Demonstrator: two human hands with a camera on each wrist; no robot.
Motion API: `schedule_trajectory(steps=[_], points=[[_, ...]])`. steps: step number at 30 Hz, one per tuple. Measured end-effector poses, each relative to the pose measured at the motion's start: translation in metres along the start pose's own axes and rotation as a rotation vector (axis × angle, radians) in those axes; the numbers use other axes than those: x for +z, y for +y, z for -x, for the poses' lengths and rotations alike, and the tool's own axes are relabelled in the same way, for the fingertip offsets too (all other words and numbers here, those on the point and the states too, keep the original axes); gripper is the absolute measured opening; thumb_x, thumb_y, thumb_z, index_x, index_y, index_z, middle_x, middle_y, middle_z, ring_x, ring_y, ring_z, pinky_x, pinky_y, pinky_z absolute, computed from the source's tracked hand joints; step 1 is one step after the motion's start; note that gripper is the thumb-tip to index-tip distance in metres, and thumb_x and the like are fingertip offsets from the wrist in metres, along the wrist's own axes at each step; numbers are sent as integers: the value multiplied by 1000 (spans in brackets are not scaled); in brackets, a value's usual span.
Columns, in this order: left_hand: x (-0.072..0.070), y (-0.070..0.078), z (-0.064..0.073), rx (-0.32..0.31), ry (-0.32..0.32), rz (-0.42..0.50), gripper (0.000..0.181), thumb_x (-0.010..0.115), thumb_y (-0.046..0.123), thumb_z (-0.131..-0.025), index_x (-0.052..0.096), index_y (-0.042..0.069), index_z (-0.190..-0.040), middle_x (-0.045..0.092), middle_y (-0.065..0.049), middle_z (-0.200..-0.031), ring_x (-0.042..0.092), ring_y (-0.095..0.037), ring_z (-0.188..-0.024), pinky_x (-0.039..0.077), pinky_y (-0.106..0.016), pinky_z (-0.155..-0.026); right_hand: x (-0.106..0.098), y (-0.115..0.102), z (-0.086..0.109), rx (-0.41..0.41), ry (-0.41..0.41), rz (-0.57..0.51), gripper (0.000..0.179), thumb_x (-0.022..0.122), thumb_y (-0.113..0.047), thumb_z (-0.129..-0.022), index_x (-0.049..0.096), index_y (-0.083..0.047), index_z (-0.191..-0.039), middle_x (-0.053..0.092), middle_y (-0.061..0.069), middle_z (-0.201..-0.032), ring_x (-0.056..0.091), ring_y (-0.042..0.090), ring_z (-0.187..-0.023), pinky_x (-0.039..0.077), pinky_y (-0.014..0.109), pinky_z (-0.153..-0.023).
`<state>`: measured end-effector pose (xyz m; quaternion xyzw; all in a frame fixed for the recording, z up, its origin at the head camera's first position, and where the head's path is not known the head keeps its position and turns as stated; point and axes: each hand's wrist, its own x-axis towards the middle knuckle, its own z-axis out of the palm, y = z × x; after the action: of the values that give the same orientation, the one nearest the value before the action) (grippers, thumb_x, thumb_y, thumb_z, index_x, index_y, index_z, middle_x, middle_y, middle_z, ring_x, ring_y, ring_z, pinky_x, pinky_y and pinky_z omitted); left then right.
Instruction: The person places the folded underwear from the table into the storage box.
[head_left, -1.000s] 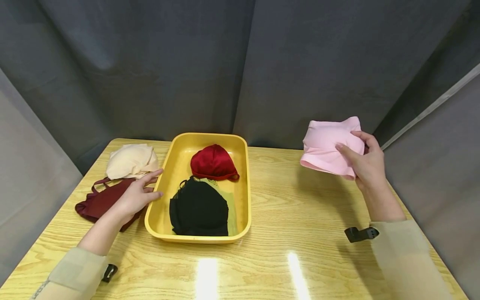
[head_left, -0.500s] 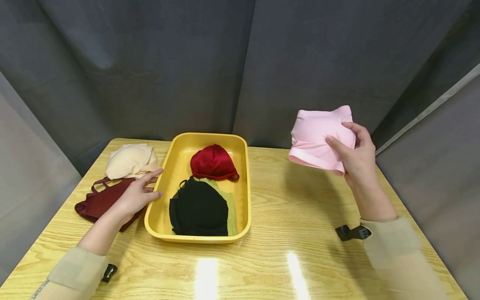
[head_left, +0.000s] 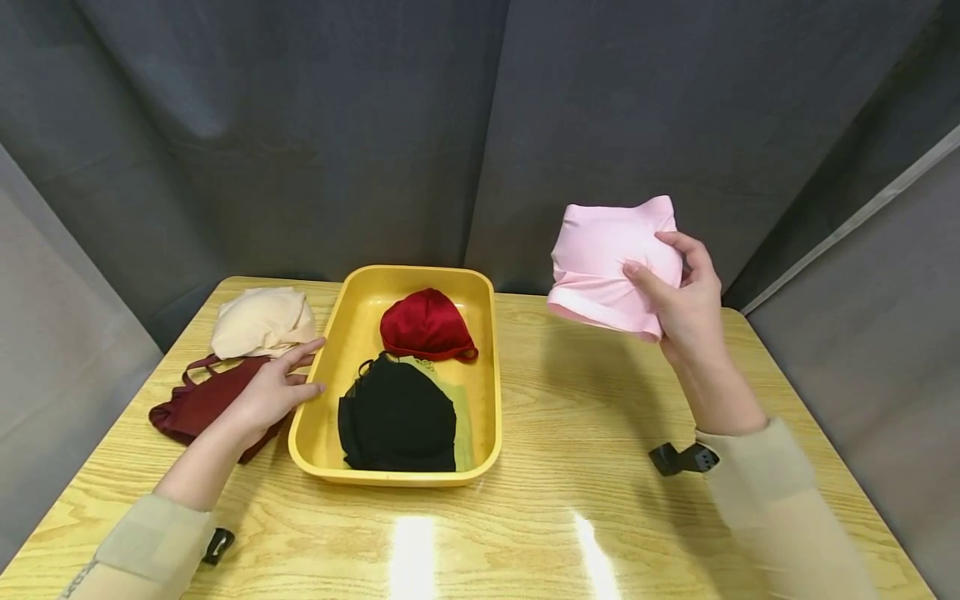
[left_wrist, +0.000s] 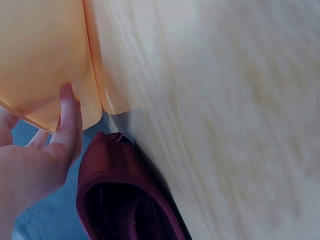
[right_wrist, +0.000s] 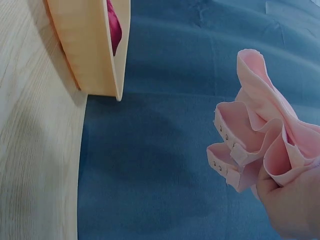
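Observation:
In the head view my right hand (head_left: 686,304) holds up a folded pink bra (head_left: 611,267) above the table's back right, thumb on the near side. The right wrist view shows the bra's hook band (right_wrist: 227,137) hanging loose from the hand. My left hand (head_left: 273,387) touches the left wall of a yellow bin (head_left: 495,400) with its fingers fairly straight. Inside the bin lie a red bra (head_left: 427,325) at the back and a black bra (head_left: 401,417) in front, partly over a yellow-green piece (head_left: 463,425).
Left of the bin lie a cream bra (head_left: 262,321) and a dark maroon bra (head_left: 213,400), the latter partly hidden by the left hand and forearm. A wooden table (head_left: 570,467) carries everything. Grey curtains (head_left: 360,142) stand behind it and at both sides.
My right hand has moved left and a little up with the pink bra, closer to the bin. The left hand and the things in the bin stay put.

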<state>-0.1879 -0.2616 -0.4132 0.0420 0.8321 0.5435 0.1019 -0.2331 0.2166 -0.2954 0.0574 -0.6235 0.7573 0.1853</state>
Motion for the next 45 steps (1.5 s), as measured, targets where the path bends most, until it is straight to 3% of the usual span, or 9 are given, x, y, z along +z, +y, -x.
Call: schedule_trajectory(steps=[14,22,45], points=[[0,-1,0,4,10,-27,72,61,9,-89,26,17,-151,27,-27,-144,47,-42,-119,50,-36,-84,25,5,3,-13,-110,-74,53,73,6,-76,54,-14,-121,48,10,-111,57,16,-88,54,23,-62],[-2,-1,-1,-12,15,-46,71,61,9,-89,27,19,-150,29,-24,-143,48,-40,-118,51,-34,-83,40,12,3,13,-156,-59,54,74,4,-76,54,-16,-121,48,9,-111,57,15,-89,54,22,-64],[-2,0,0,-17,15,-37,71,61,9,-89,27,17,-150,29,-24,-143,49,-38,-116,51,-34,-82,87,53,3,90,-237,-68,52,74,1,-78,51,-20,-121,45,6,-116,52,17,-96,52,21,-69]])
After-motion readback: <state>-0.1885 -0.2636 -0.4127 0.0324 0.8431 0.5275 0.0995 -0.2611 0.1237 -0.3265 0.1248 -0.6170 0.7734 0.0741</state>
